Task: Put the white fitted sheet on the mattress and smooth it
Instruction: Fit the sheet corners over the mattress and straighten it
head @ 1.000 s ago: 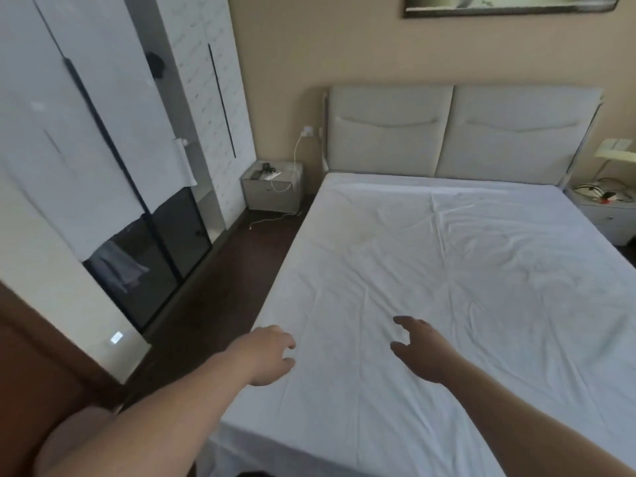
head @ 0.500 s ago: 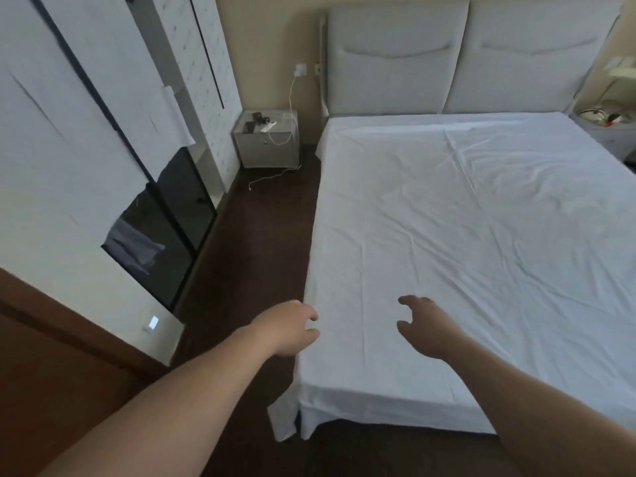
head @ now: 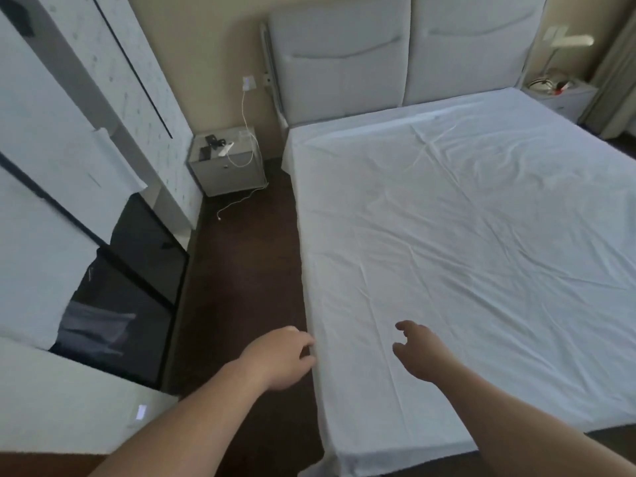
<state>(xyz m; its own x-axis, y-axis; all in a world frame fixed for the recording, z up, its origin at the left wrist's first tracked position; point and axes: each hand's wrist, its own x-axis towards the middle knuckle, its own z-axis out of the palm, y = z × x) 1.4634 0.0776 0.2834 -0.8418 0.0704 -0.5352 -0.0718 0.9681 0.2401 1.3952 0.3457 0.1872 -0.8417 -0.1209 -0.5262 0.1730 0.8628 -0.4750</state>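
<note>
The white fitted sheet covers the mattress, filling the frame's right. Left hand at its edge and right hand above it, fingers loosely curled, gripping nothing. Nightstand upper centre

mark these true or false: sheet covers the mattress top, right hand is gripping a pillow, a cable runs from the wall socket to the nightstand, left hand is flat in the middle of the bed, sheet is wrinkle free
1. The white fitted sheet covers the mattress top. True.
2. The right hand grips a pillow. False: it holds nothing, fingers loosely curled above the sheet.
3. A white cable runs from the wall socket down to the nightstand. True.
4. The left hand lies flat mid-bed. False: it is at the bed's left edge, fingers curled.
5. The sheet is wrinkle free. False: creases cross it.
</note>
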